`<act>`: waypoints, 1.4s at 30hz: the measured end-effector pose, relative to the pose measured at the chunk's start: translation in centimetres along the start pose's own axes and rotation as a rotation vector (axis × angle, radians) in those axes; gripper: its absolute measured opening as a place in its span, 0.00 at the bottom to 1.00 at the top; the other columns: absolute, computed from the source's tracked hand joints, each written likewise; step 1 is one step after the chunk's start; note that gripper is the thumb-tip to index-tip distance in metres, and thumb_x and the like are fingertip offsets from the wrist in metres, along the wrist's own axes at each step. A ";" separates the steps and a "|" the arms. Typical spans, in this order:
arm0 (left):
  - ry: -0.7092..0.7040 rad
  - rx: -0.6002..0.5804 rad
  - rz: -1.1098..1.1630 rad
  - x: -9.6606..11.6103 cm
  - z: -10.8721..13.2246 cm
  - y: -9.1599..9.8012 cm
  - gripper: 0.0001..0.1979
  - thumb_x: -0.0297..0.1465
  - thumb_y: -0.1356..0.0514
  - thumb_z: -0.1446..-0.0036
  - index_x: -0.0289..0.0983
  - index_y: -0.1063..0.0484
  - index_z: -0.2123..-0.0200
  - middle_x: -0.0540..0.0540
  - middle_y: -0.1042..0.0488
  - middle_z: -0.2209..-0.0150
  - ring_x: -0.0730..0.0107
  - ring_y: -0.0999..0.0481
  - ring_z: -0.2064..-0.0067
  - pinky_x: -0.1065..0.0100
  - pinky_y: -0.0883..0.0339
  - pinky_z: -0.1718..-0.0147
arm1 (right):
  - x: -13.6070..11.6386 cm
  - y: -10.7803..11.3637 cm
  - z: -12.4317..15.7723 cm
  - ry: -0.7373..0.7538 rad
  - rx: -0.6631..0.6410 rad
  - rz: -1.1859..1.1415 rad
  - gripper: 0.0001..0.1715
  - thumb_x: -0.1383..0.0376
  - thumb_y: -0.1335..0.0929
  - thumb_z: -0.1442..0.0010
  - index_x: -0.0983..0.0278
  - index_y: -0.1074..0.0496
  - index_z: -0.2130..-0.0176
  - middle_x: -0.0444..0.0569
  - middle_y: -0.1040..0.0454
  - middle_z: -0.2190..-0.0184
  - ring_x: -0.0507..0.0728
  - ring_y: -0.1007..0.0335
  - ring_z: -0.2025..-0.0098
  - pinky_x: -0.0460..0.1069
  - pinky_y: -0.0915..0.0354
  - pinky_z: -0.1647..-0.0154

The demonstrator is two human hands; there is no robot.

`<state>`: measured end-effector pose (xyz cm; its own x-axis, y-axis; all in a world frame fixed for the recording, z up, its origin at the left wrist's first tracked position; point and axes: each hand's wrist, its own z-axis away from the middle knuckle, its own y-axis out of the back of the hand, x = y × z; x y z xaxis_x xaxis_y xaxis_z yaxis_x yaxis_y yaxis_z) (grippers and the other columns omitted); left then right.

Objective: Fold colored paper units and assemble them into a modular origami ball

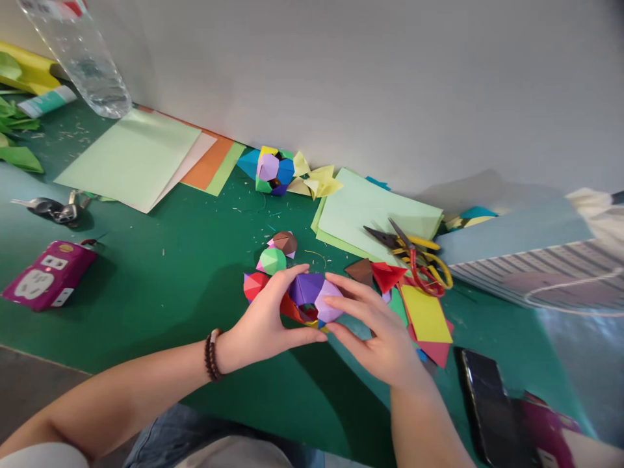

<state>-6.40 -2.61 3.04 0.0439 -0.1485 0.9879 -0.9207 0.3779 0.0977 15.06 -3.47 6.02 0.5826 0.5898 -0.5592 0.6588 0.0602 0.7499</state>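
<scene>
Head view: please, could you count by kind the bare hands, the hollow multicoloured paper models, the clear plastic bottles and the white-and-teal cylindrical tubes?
Bare hands: 2
Hollow multicoloured paper models: 2
Clear plastic bottle: 1
White-and-teal cylindrical tube: 1
Total: 6

**Left grip [266, 318] and right grip [383, 331] curl face to face**

The left forearm [136, 380] reaches in at a shallow slant, its wrist [226, 351] nearly straight. The left thumb [303, 336] lies out long below and the index finger [286, 281] arches above, a wide C; I can't see the other left fingertips. The right forearm [422, 416] rises far more steeply. Its fingers [358, 311] fan leftward, lightly bent, over a lowered right thumb [350, 341]. The two thumb tips sit close together, both grips closed in a gentle hold.
</scene>
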 end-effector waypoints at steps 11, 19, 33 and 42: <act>0.020 -0.017 -0.123 0.0 -0.6 0.6 0.59 0.44 0.24 0.64 0.46 0.52 0.32 0.35 0.46 0.34 0.42 0.44 0.32 0.41 0.41 0.37 | 0.6 -1.5 0.0 -0.336 0.112 -0.265 0.15 0.61 0.31 0.36 0.56 0.27 0.49 0.56 0.29 0.44 0.62 0.24 0.49 0.54 0.22 0.59; 0.009 -0.013 -0.222 0.4 -0.6 0.9 0.51 0.41 0.25 0.58 0.44 0.47 0.35 0.37 0.38 0.39 0.45 0.35 0.38 0.44 0.36 0.40 | 1.3 -1.6 0.5 -0.247 0.039 -0.153 0.28 0.60 0.30 0.38 0.55 0.34 0.40 0.56 0.31 0.42 0.64 0.29 0.43 0.58 0.24 0.51; -0.004 -0.097 -0.081 1.0 -0.7 1.2 0.31 0.35 0.34 0.47 0.41 0.39 0.42 0.41 0.31 0.46 0.61 0.27 0.50 0.61 0.25 0.54 | 0.3 0.4 0.5 -0.108 -0.001 0.158 0.27 0.64 0.32 0.36 0.53 0.35 0.39 0.54 0.29 0.43 0.64 0.28 0.44 0.60 0.28 0.45; 0.041 -0.158 -0.010 1.0 -0.9 1.6 0.28 0.34 0.35 0.44 0.42 0.38 0.41 0.40 0.33 0.43 0.58 0.28 0.44 0.60 0.24 0.51 | 0.0 1.1 0.5 -0.098 -0.028 0.161 0.27 0.66 0.32 0.37 0.53 0.34 0.39 0.53 0.30 0.43 0.62 0.29 0.43 0.58 0.27 0.46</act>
<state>-7.43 -1.32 4.27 0.0717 -0.1169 0.9906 -0.8478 0.5160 0.1222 16.03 -3.83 6.70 0.7238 0.5127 -0.4618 0.5405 -0.0052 0.8413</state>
